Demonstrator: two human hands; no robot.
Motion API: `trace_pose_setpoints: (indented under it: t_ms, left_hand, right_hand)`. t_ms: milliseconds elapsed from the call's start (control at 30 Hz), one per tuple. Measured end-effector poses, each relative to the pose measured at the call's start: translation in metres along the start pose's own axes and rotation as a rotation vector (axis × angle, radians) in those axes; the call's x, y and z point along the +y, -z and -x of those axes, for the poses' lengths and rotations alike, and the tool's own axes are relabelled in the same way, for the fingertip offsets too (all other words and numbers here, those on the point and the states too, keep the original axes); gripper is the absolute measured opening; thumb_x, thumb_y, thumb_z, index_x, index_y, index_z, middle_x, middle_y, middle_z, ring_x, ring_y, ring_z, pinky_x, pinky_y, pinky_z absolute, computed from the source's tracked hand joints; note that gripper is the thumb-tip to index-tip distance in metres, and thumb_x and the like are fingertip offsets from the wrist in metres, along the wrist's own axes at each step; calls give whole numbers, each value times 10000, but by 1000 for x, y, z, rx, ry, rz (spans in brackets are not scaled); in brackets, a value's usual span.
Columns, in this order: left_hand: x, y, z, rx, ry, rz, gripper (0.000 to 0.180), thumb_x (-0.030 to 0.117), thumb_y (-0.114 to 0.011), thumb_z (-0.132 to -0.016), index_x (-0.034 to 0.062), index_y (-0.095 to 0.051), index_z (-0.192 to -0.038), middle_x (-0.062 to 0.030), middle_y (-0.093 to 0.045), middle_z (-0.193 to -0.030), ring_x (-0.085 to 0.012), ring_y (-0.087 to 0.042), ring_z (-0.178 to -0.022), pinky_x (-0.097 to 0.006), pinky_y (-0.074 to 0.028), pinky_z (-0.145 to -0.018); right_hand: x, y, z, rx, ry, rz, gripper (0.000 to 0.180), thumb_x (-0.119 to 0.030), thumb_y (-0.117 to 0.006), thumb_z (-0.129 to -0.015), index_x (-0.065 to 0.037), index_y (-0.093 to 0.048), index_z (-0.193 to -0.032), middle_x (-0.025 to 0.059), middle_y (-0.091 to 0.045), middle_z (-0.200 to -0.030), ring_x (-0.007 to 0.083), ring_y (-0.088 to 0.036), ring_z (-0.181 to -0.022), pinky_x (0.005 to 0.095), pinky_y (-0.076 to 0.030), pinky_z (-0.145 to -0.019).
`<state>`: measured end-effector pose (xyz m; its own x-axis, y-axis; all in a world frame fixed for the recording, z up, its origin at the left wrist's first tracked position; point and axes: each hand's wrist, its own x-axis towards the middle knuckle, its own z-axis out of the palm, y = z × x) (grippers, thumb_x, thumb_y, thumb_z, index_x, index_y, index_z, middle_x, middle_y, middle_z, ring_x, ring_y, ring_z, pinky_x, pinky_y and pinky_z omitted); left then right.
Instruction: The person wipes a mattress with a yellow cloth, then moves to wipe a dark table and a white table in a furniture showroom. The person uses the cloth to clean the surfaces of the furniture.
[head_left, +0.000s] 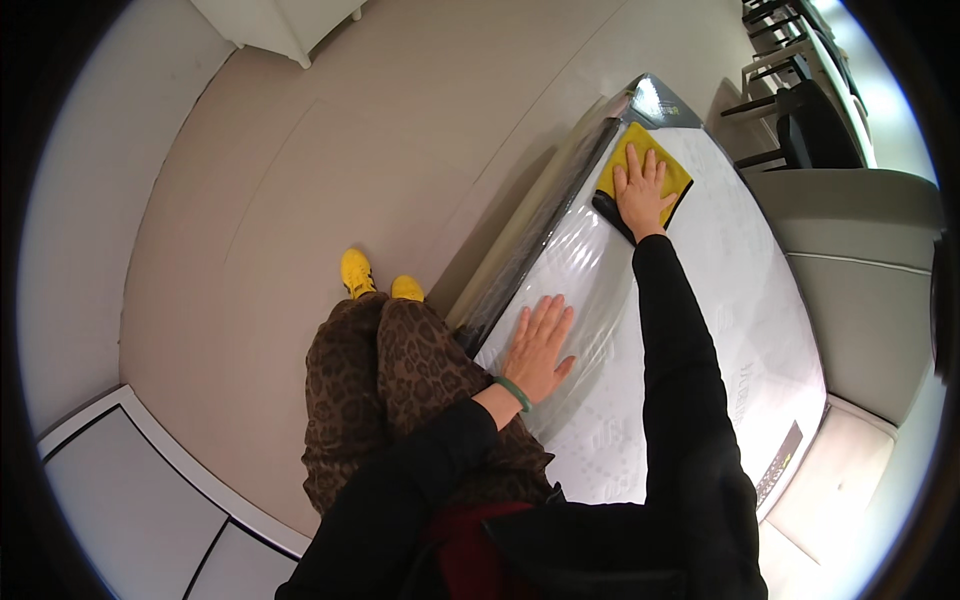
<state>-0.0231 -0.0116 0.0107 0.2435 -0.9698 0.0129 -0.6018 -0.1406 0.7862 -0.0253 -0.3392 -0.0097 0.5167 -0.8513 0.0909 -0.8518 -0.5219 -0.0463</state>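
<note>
Lettering shows only on the plastic-wrapped mattress (720, 300), and none of it reads clearly. Its dark far corner panel (683, 119) bears a short row of small pale characters beside a bright glare. Near the opposite end, a narrow dark label (779, 462) carries tiny light marks, too small to make out. Faint grey figures (742, 390) run along the white top; whether they are letters or pattern cannot be told.

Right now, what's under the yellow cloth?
The yellow cloth lies on the plastic-covered white mattress, whose surface shows around it. The patch directly beneath can't be seen: the cloth covers it, with your right hand spread on top.
</note>
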Motion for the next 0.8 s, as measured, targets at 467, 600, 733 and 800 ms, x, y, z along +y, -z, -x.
trace_pose_setpoints:
  t_ms: [467, 600, 733, 800]
  left_hand:
    - [1, 3, 3, 64, -53, -36, 731, 267, -615, -845, 34, -297, -1460, -178, -250, -1527, -354, -197, -1425, -516, -133, -1155]
    - [-1, 2, 4, 96, -73, -40, 715, 274, -605, -858, 30, -301, -1457, -182, -250, -1526, -361, -196, -1424, -515, -134, -1154]
    - [-2, 5, 8, 105, -87, -37, 695, 276, -588, -876, 30, -299, -1458, -186, -248, -1526, -358, -196, -1425, -506, -132, -1158]
    - [-3, 5, 9, 93, -91, -27, 689, 276, -580, -883, 32, -296, -1461, -188, -248, -1525, -352, -193, -1428, -498, -126, -1161]
  right_hand:
    - [-19, 14, 98, -40, 49, -78, 596, -440, -453, -943, -280, -288, -1492, 109, -186, -1569, 393, -148, -1430, 782, -161, -973]
    - [-22, 21, 138, -56, 83, -56, 612, -417, -480, -938, -266, -281, -1496, 119, -171, -1571, 396, -138, -1431, 779, -156, -975]
    - [-25, 30, 184, -105, 92, -79, 620, -403, -495, -929, -256, -290, -1495, 119, -158, -1576, 399, -114, -1438, 777, -108, -987]
    - [-27, 31, 209, -108, 92, -99, 624, -402, -496, -927, -251, -289, -1497, 121, -151, -1578, 400, -106, -1440, 775, -94, -990]
